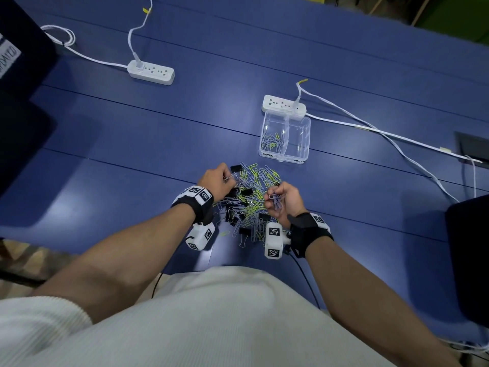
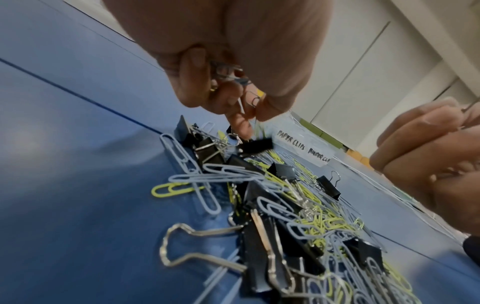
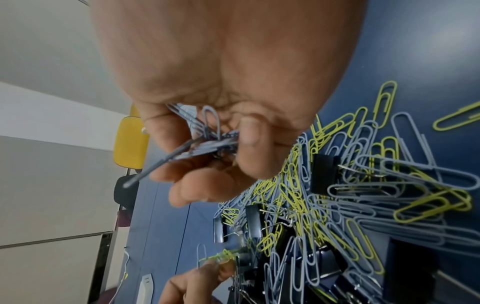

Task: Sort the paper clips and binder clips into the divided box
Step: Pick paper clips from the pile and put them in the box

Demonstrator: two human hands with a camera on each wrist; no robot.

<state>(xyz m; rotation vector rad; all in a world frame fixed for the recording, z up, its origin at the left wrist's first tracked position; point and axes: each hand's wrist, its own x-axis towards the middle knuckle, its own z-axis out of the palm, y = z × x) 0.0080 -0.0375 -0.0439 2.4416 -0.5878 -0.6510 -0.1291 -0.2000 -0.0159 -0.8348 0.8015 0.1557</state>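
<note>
Head view: mixed pile of clips (image 1: 251,205) on the blue desk (image 1: 132,144), grey and yellow-green paper clips with black binder clips (image 1: 246,192) among them. Left hand (image 1: 217,181) sits at the pile's 10 o'clock edge, fingers (image 2: 241,125) curled and pinching a few wire clips; left wrist view shows thin wire ends between thumb and fingertips, just above a black binder clip. Right hand (image 1: 284,201) is at the pile's 3 o'clock edge, raised slightly, fingers (image 3: 249,152) curled round a bundle of grey paper clips (image 3: 207,142). Divided box (image 1: 284,137), clear plastic, stands at 1 o'clock from the pile, apart from it. Its left compartment holds paper clips (image 1: 270,141); handwritten labels on the front wall. White power strip (image 1: 283,104) touches the box's far side; a second strip (image 1: 151,72) lies at 11 o'clock, well apart.
</note>
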